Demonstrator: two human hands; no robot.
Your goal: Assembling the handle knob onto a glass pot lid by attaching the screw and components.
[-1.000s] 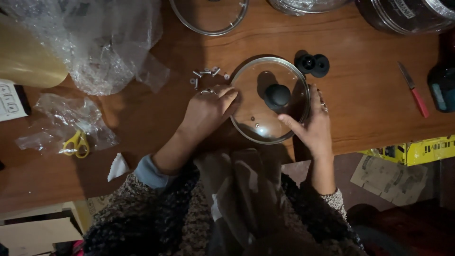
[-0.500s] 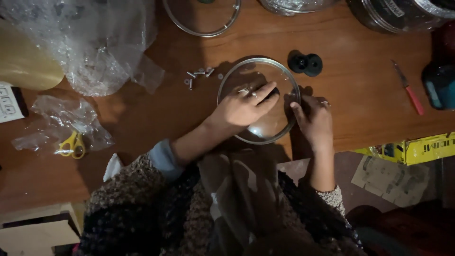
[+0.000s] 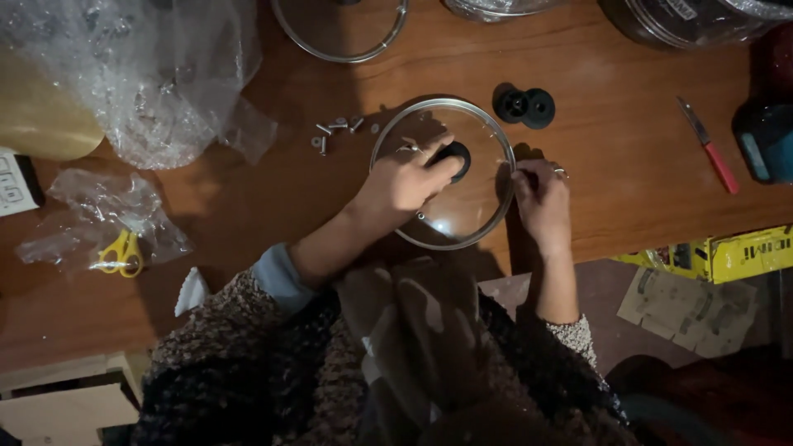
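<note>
Glass lid (image 3: 462, 211) lies flat on wooden table (image 3: 619, 165), near its front edge. Left hand (image 3: 405, 177) closed around black knob (image 3: 456, 157) at lid centre; right hand (image 3: 541, 198) pinches lid rim. Step judged: fastening knob. Next needs turning while rim stays braced; loose screws (image 3: 334, 132) left of lid

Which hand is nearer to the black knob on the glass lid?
Left. The left hand lies over the glass lid with its fingers on the black knob. The right hand holds the lid's rim, apart from the knob.
</note>
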